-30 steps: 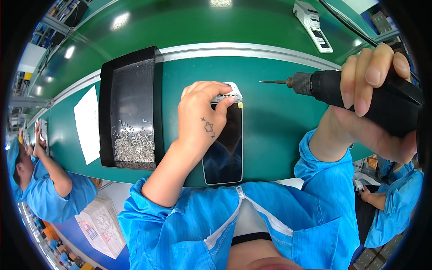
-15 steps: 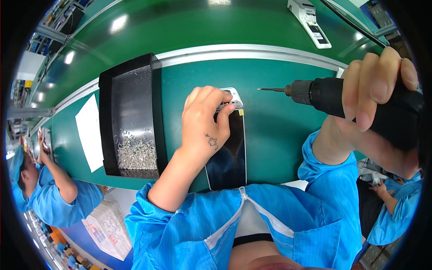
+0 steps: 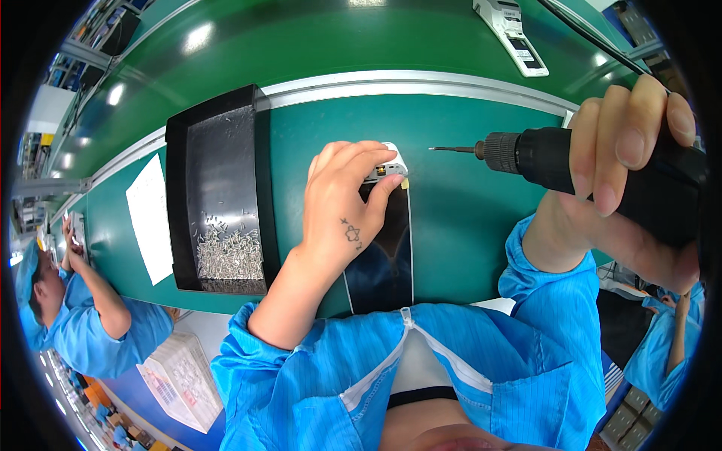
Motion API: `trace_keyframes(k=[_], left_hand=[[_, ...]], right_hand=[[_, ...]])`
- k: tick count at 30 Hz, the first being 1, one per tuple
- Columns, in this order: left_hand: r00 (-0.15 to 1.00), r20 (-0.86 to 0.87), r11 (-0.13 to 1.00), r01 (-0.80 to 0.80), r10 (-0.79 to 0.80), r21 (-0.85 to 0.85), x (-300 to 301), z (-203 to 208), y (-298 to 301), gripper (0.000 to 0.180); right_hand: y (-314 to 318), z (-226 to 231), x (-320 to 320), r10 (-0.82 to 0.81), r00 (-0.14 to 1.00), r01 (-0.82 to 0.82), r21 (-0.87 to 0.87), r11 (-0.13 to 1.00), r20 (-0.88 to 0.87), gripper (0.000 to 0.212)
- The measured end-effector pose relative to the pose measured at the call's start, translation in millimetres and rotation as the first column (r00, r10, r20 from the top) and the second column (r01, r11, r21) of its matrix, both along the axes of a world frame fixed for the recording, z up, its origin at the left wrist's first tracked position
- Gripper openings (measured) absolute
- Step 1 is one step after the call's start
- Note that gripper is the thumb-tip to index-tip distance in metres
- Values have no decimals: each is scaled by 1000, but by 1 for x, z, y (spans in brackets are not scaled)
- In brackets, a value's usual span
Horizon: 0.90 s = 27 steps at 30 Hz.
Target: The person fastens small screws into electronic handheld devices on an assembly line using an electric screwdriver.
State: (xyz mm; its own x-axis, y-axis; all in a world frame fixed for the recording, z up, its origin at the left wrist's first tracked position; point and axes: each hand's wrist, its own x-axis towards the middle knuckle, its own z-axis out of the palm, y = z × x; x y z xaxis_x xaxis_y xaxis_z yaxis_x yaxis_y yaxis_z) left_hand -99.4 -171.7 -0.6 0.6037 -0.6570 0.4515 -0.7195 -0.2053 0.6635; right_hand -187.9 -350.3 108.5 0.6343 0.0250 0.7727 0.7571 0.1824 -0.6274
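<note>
My left hand (image 3: 344, 188) has its fingers wrapped over the top end of a white handheld device (image 3: 401, 167), thumb on the near side. A small opening with a bit of gold colour shows at that end, beside a yellow tab. From there the device's long dark glassy face (image 3: 381, 263) runs toward my body. My right hand (image 3: 628, 146) grips a black electric screwdriver (image 3: 547, 159), held level above the bench. Its thin bit points left and is apart from the device.
Left of my left hand stands a black tray (image 3: 265, 203) with a heap of small silver screws (image 3: 229, 254). A white paper sheet (image 3: 150, 218) lies beyond it. Past the metal rail (image 3: 421, 81), another white device (image 3: 519, 46) rests on a green surface. Co-workers sit at both sides.
The end of the white device under my left hand has tipped slightly, showing more of its opening. The far white device has shifted a little left. The right-hand co-worker's arm has moved.
</note>
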Motion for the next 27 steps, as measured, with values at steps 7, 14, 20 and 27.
trace_keyframes(k=[7,14,20,27], left_hand=[[996,-93,995,-3,13,103,-1,3,-5,13],[999,18,997,33,-34,70,-2,-2,3,17],[950,236,978,190,-205,84,-39,-10,56,37],[937,239,958,207,-253,200,-47,-19,51,39]], right_hand=[[-9,-1,-3,48,999,-47,-62,997,2,70],[4,-2,6,92,996,-93,-139,986,-15,82],[10,-11,10,50,994,-68,-176,982,-102,74],[26,-19,-1,-75,993,68,-72,995,-95,61]])
